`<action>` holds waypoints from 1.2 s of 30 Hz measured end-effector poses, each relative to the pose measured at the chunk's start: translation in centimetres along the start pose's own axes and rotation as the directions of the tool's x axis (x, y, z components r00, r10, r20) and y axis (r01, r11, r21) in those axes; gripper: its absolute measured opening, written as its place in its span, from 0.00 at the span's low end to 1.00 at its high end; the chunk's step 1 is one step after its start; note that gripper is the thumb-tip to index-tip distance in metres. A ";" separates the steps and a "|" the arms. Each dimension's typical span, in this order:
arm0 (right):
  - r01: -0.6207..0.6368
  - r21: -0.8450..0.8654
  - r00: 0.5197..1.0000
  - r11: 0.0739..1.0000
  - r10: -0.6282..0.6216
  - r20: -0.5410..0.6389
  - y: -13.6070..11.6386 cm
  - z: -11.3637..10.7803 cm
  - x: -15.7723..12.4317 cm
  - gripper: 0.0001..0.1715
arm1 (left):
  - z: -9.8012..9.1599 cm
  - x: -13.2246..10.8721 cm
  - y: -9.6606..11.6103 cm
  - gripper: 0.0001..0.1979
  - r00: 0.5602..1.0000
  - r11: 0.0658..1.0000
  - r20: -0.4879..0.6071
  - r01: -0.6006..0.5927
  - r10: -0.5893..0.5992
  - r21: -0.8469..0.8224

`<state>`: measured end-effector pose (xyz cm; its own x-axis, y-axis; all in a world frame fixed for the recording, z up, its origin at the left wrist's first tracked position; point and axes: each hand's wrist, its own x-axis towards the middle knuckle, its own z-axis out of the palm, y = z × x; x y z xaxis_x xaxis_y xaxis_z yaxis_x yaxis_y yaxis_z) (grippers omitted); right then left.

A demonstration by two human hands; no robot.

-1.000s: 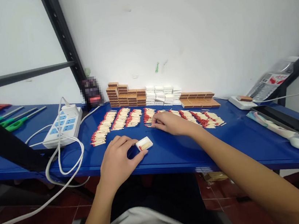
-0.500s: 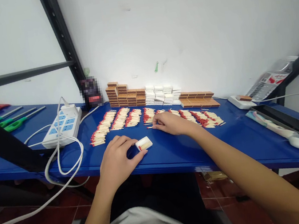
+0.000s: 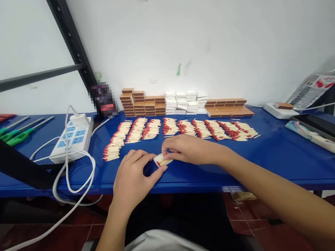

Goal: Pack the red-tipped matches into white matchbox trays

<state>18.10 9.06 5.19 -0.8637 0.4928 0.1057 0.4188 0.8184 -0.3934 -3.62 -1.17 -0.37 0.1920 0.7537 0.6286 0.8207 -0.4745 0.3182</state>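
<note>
A small white matchbox tray (image 3: 158,158) lies on the blue table with several red-tipped matches (image 3: 162,163) in it. My left hand (image 3: 135,177) grips this tray from the left, thumb at its near side and fingers at its far side. Over the tray's right part, my right hand (image 3: 186,150) is closed in a pinch on a match, its fingertips covering most of it. Beyond my hands, loose matches (image 3: 170,126) with red heads lie in several slanting rows.
Brown matchbox sleeves (image 3: 143,106) stand stacked by the wall, beside white trays (image 3: 185,103) and more brown sleeves (image 3: 230,108). On the left are a power strip (image 3: 72,140), white cables and green-handled tools (image 3: 22,137). A phone (image 3: 330,130) and a plastic bottle (image 3: 319,83) are on the right.
My right hand has moved from the rows of matches toward me and left, down to the tray. My left hand still holds the tray. The view has shifted slightly.
</note>
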 end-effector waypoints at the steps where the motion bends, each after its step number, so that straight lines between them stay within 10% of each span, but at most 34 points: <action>1: 0.007 0.001 1.000 1.000 -0.007 -0.001 -0.1 0.1 0.0 0.04 | 0.0 0.0 0.0 0.13 1.000 1.000 -0.002 -0.003 0.003 0.001; 10: -0.208 -0.066 0.934 0.976 0.178 -0.308 3.8 -1.4 0.2 0.09 | 0.1 0.1 0.0 0.12 1.000 1.000 -0.020 -0.005 0.006 0.007; 36: -0.174 -0.104 0.961 0.979 0.146 -0.234 5.5 -0.4 1.3 0.08 | 0.1 0.0 -0.1 0.11 1.000 1.000 -0.015 -0.002 0.002 0.009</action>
<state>19.38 14.35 3.49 -0.7031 0.6625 0.2583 0.5896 0.7463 -0.3090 -3.67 -1.05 -0.46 0.1858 0.7458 0.6398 0.8250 -0.4721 0.3107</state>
